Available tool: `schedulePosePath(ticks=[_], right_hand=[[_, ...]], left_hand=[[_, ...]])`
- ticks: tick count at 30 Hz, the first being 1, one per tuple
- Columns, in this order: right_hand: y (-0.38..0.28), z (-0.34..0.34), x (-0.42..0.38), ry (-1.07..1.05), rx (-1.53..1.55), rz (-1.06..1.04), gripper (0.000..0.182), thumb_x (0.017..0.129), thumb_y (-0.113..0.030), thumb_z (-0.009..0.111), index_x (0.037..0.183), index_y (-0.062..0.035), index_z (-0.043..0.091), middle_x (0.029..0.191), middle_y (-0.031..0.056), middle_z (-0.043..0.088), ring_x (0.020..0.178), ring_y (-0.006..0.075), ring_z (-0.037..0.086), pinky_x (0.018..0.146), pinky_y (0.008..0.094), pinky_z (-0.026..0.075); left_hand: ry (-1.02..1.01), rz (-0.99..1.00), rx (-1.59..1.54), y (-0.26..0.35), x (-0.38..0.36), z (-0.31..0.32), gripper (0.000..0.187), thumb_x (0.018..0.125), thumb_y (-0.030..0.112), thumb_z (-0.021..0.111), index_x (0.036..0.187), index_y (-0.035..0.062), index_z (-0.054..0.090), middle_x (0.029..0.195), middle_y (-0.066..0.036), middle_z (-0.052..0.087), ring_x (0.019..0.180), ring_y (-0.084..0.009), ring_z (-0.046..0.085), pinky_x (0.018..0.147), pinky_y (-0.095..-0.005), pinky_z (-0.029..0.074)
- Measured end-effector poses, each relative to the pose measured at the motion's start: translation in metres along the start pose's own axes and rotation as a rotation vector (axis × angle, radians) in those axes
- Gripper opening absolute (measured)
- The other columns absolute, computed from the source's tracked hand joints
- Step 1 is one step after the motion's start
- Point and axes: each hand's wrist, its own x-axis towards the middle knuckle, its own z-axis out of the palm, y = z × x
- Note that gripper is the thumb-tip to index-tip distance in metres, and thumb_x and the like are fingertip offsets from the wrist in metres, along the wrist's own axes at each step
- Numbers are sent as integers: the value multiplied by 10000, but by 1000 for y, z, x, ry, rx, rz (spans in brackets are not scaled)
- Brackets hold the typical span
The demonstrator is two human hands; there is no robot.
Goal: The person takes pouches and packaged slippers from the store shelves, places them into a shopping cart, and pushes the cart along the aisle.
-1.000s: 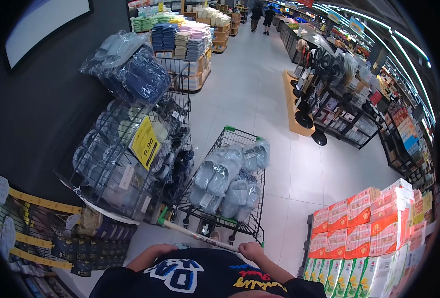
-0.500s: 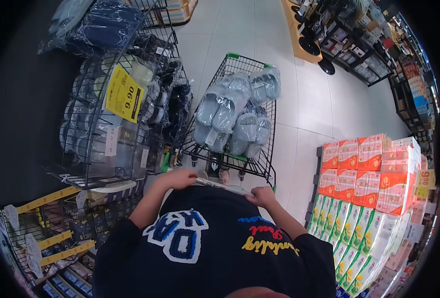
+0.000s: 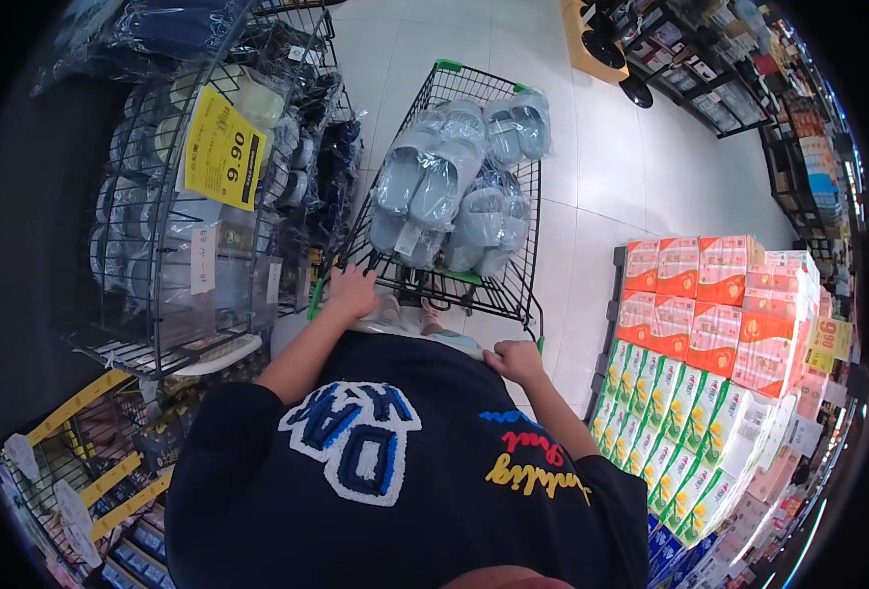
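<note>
A black wire shopping cart (image 3: 536,231) with green corners stands in front of me. Inside it lie several pairs of grey-blue slippers (image 3: 446,182) in clear plastic wrapping. A pale handle bar (image 3: 449,339) crosses just ahead of my shirt. On its right part my right hand (image 3: 516,361) is closed in a fist. My left hand (image 3: 353,293) is open at the cart's near left corner, fingers spread and pointing forward over the rear edge. My shirt hides part of the bar.
At left, close beside the cart, stands a wire display basket (image 3: 150,285) of wrapped slippers with a yellow price sign (image 3: 224,147). Stacked tissue packs (image 3: 695,324) rise at right. Shelves (image 3: 695,69) line the far right. Tiled floor (image 3: 592,182) runs between.
My left hand has come off the bar, moved forward and left, and spread its fingers. My right hand stays closed. The basket and tissue packs have shifted slightly left in view.
</note>
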Motion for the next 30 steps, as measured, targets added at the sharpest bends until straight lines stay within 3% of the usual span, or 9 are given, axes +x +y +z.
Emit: schedulePosePath(ticks=[2, 8, 10, 12, 15, 18, 20, 24, 30], right_hand=[[-1, 1, -3, 5, 30, 30, 489, 909, -492, 595, 647, -81, 639, 656, 128, 650, 641, 358, 657, 596, 474, 511], [-23, -12, 14, 188, 211, 202, 366, 916, -344, 633, 677, -68, 624, 649, 129, 622, 622, 357, 626, 574, 452, 485], [-33, -23, 43, 244, 258, 236, 315, 924, -302, 638, 726, -57, 636, 684, 129, 641, 634, 342, 633, 588, 436, 491], [-43, -25, 81, 282, 449, 281, 268, 937, -281, 640, 833, -35, 670, 738, 139, 672, 675, 313, 659, 626, 415, 508], [-47, -11, 152, 266, 810, 346, 342, 942, -315, 670, 1076, -1, 679, 898, 153, 724, 775, 243, 702, 711, 378, 541], [-45, 16, 228, 187, 1079, 475, 504, 928, -327, 709, 1250, 30, 559, 1097, 161, 690, 870, 262, 708, 763, 373, 576], [-56, 8, 265, -12, 1320, 613, 562, 940, -315, 710, 1322, 28, 483, 1219, 169, 640, 934, 285, 706, 777, 373, 602], [-78, -2, 296, 106, 1501, 600, 526, 935, -271, 700, 1287, 37, 461, 1178, 205, 639, 938, 328, 713, 733, 391, 619], [-80, -26, 259, 190, 1717, 605, 377, 958, -224, 646, 1279, -76, 515, 1150, 111, 650, 988, 273, 683, 764, 399, 590]], left_hand=[[-43, -14, 15, 2, 1, 2, 469, 902, 333, 613, 1304, 93, 602, 1355, -175, 600, 1375, -327, 462, 1080, -624, 355], [-305, -38, -112, -6, 34, -27, 437, 882, 198, 566, 1271, 18, 650, 1197, -227, 700, 1121, -366, 679, 930, -490, 535], [-62, -161, -293, -14, 56, -30, 446, 899, 231, 565, 1269, -12, 624, 1126, -255, 711, 1028, -389, 710, 870, -465, 564], [166, -235, -551, -21, 89, -19, 430, 921, 302, 583, 1244, 19, 610, 1136, -212, 703, 1089, -369, 673, 984, -481, 511], [22, -331, -1416, -36, 153, 22, 408, 966, 333, 602, 1238, 29, 583, 1143, -160, 670, 1073, -336, 651, 983, -504, 506], [-221, -369, -2171, -32, 159, 28, 409, 965, 251, 667, 1269, 23, 517, 1070, -89, 636, 982, -277, 658, 939, -425, 549], [-61, -332, -2316, -22, 163, 31, 373, 973, 220, 665, 1272, 43, 530, 1111, -98, 629, 1014, -258, 647, 953, -425, 545], [159, -284, -2360, -6, 163, 27, 320, 960, 196, 697, 1211, 46, 567, 1094, -108, 637, 1013, -261, 650, 941, -426, 547], [-107, -259, -2223, -8, 115, -18, 323, 942, 162, 706, 1211, 55, 562, 1070, -85, 652, 896, -231, 673, 827, -392, 573]])
